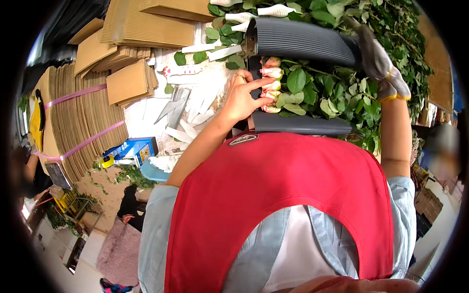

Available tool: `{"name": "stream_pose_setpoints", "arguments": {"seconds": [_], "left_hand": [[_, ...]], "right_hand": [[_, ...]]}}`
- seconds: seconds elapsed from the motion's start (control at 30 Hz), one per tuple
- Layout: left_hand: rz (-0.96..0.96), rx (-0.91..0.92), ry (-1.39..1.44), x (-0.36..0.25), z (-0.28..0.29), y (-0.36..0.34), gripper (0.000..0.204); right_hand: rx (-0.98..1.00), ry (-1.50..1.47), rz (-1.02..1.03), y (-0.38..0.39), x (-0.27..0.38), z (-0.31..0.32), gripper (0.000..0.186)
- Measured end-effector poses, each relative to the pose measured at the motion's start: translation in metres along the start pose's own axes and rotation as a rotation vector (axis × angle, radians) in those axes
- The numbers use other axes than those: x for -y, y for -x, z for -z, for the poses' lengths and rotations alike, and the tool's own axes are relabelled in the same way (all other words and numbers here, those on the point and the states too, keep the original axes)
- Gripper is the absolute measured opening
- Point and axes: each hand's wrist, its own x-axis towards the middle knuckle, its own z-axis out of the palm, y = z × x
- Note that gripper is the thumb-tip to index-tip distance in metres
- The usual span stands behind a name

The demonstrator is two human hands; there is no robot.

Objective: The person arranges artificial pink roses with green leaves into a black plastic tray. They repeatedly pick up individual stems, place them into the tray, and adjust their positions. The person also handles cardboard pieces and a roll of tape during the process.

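My left hand (242, 97) rests at a row of pink-and-cream rose heads (270, 83), fingers spread and touching the blooms. The roses lie with their leafy stems (317, 90) running right between two black ridged pads, the upper one (303, 41) raised along the back, the lower one (298, 124) nearer my red apron. My right hand (378, 63), in a grey glove, is raised at the right end of the upper pad among dense foliage; its fingertips are too indistinct to tell what, if anything, they hold.
Cardboard stacks (83, 127), some strapped with pink tape, stand at left and back. White netted sleeves (273, 10), metal pieces (178, 107) and a blue tape dispenser (137, 151) lie around. Another person's dark-clothed arm (129, 205) shows lower left.
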Motion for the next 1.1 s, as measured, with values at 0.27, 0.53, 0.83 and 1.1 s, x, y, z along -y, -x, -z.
{"name": "stream_pose_setpoints", "arguments": {"seconds": [0.27,0.53,0.83,1.1], "left_hand": [[-0.106,-0.059,0.051,0.013,-0.004,0.000,0.060],[-0.147,-0.085,-0.058,0.031,-0.015,-0.002,0.037],[0.118,0.197,-0.002,-0.012,0.069,0.055,0.045],[-0.058,0.377,0.337,-0.010,0.042,0.043,0.038]], "right_hand": [[0.219,2.666,0.863,0.058,-0.011,-0.038,0.045],[1.101,2.791,0.552,0.013,-0.166,0.023,0.050],[1.182,2.769,0.345,-0.014,-0.148,0.061,0.069],[1.353,2.481,0.790,-0.001,-0.162,0.001,0.042]]}}
